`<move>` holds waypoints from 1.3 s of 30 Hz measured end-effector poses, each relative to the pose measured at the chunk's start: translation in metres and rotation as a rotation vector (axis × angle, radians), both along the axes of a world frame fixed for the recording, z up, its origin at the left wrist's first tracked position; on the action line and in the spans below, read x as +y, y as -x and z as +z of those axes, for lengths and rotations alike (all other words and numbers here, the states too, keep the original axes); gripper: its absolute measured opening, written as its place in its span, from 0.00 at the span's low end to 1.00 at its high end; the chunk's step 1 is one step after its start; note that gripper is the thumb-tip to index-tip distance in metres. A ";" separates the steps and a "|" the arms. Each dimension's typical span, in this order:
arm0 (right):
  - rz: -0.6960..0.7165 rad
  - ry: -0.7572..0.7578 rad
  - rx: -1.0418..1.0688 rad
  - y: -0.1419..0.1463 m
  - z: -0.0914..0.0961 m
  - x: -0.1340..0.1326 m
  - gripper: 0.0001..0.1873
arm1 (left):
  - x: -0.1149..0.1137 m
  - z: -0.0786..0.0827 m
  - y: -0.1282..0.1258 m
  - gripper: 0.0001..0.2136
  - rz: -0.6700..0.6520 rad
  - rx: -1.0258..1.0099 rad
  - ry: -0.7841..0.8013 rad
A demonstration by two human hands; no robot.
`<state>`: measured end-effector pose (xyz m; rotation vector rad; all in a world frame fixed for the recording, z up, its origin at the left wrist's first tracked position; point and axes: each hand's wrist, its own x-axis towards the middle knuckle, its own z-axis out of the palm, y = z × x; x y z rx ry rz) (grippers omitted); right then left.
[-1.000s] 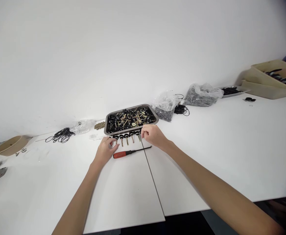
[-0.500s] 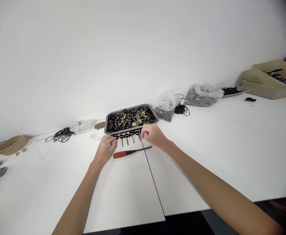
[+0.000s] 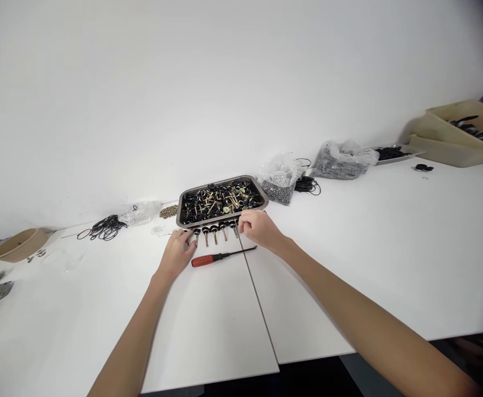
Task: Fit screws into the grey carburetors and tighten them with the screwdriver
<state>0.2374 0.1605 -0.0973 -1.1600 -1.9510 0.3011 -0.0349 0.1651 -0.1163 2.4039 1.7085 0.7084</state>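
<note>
Along the front of a metal tray (image 3: 177,221) runs a row of black-headed pins (image 3: 215,236), their thin brass-coloured shafts pointing towards me. My left hand (image 3: 177,252) is at the row's left end, its thumb and fingers closed round the end pin, which is mostly hidden. At the right end, my right hand (image 3: 259,227) has its fingers curled beside the last pin; whatever they pinch is hidden. Between my forearms, a screwdriver (image 3: 202,261) with a red and black handle lies just below the row, its dark shaft pointing right.
Black rings and brass pins fill the tray. Bags of small grey parts (image 3: 280,190) and black cords (image 3: 307,186) lie to its right. Brass bits (image 3: 168,212) and more black cords (image 3: 106,227) are on the left. Beige bins (image 3: 444,151) stand far right, a tan bowl (image 3: 18,247) far left.
Almost nothing differs. My left fingers have shifted very slightly at the end pin; my right hand, the row and the screwdriver stay in place.
</note>
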 end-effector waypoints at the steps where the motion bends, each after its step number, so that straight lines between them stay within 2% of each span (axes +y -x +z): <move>1: 0.001 0.001 0.000 0.000 0.000 0.000 0.17 | 0.000 0.000 0.000 0.17 -0.001 0.001 -0.004; 15: 0.002 -0.011 0.001 -0.001 -0.002 0.002 0.17 | -0.004 0.005 -0.001 0.11 0.007 -0.097 -0.009; 24: 0.006 -0.016 0.005 -0.002 -0.002 0.001 0.17 | -0.006 0.013 0.005 0.24 -0.166 -0.151 -0.003; 31: -0.003 -0.013 -0.005 -0.001 -0.001 0.001 0.17 | -0.003 0.010 0.009 0.26 -0.136 -0.117 0.131; 39: -0.002 -0.013 0.004 -0.001 -0.002 0.000 0.17 | -0.001 0.006 0.011 0.25 -0.130 -0.116 0.130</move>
